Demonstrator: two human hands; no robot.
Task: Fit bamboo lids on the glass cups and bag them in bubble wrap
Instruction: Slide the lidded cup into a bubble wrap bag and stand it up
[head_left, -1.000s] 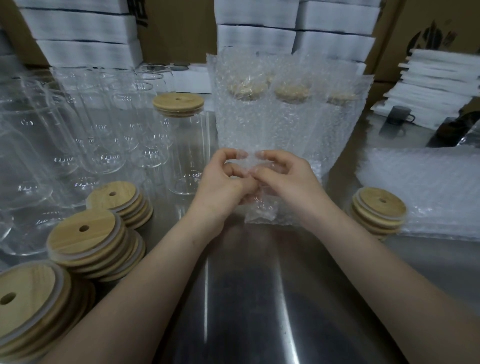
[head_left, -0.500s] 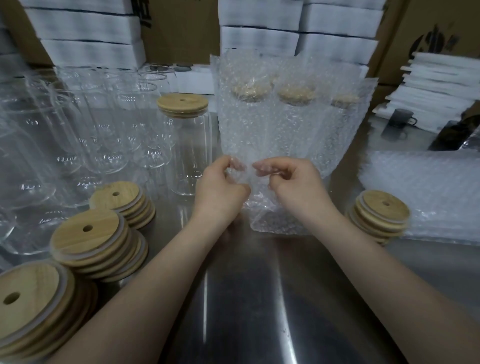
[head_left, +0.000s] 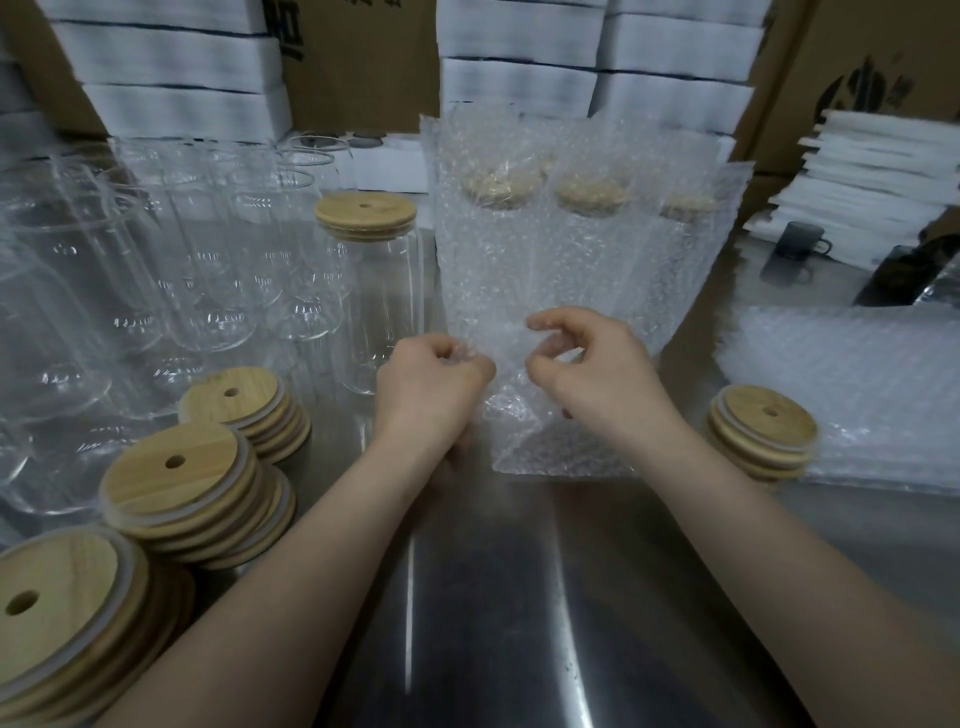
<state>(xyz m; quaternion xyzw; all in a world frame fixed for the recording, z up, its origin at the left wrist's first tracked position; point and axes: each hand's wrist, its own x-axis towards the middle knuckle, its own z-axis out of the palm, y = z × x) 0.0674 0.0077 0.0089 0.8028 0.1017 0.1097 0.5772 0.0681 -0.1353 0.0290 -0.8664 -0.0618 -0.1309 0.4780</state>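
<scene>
Both hands pinch the mouth of a bubble wrap bag (head_left: 524, 415) at frame centre: left hand (head_left: 431, 384) fingers clamped on one layer, right hand (head_left: 592, 374) fingers on the other. Best to rub the two layers apart and spread them wide. The lidded glass cup (head_left: 374, 291) waits just left on the surface (head_left: 493, 597).

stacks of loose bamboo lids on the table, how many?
4. Three at left: near corner, one behind it, one further back. One at right, beside the flat bubble wrap. Others may be out of frame.
</scene>
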